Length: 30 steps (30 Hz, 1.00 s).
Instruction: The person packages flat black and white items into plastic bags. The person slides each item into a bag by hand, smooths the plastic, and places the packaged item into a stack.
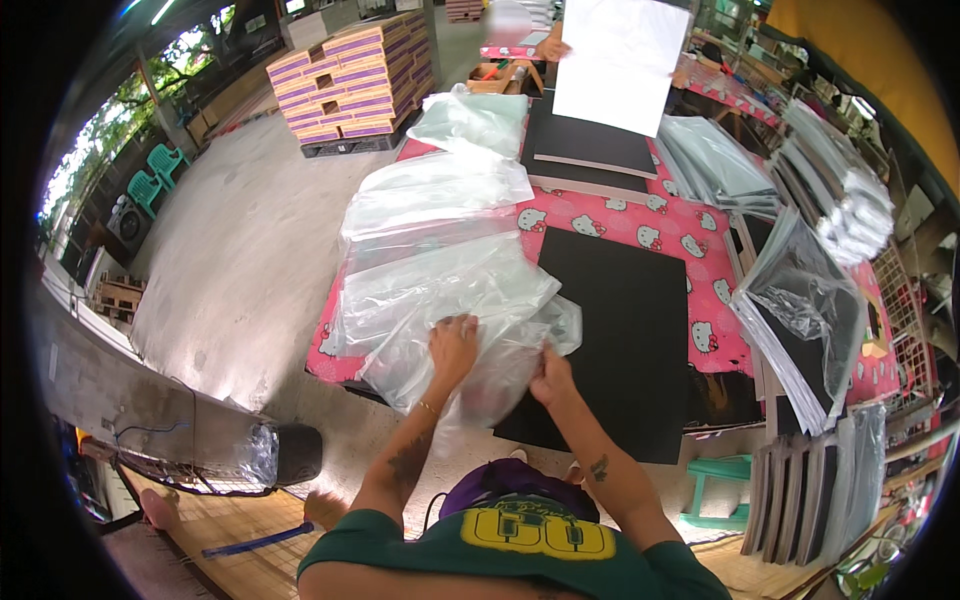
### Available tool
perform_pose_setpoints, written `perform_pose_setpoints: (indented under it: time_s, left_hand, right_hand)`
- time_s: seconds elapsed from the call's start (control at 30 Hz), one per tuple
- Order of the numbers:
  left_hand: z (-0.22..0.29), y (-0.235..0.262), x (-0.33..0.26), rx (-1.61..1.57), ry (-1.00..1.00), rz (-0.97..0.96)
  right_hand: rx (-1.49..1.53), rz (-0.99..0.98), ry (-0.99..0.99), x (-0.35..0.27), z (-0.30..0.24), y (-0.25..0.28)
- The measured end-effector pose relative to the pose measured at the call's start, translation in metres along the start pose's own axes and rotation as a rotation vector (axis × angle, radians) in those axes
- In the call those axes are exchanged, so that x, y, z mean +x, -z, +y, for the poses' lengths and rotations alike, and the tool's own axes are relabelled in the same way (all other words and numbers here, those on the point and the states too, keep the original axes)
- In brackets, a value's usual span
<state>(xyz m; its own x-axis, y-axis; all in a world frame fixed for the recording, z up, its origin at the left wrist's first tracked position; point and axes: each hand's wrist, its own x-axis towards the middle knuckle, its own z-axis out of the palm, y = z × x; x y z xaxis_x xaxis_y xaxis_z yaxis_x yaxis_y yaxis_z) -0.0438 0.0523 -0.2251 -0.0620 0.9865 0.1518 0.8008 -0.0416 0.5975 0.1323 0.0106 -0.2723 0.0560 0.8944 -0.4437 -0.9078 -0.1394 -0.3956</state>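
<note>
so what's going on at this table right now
A person's bare hands are handling clear plastic: the left hand rests on the spread-out pile of plastic, while the right hand seems to pinch its edge. To the right, a large black board lies on the pink patterned tablecloth, overhanging the near edge. Across the table, another person's hand holds up a white panel.

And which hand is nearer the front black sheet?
Right. The right hand is at the left side of the black sheet; the left hand is farther left, on clear plastic.
</note>
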Motion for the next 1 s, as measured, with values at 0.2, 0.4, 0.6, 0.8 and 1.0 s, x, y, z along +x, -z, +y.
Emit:
perform_pose_setpoints:
  time_s: [0.2,0.4,0.6,0.8,1.0]
  left_hand:
    - [-0.065,-0.008,0.101,0.318,0.031,-0.03]
    - [-0.085,0.005,0.158,0.369,0.088,0.07]
    - [0.153,-0.016,-0.073,-1.092,-0.283,-0.7]
    - [0.108,0.003,0.018,-1.028,0.174,-0.281]
    - [-0.116,0.142,0.184,0.107,-0.215,0.549]
  right_hand:
    - [0.013,0.102,0.186,-0.038,-0.115,0.013]
    - [-0.013,-0.177,0.419,-0.148,-0.202,0.031]
    - [-0.259,-0.071,0.389,-0.158,-0.11,-0.003]
    - [-0.031,0.008,0.642,-0.196,-0.154,0.069]
    - [-0.031,0.112,0.92,-0.304,-0.283,0.049]
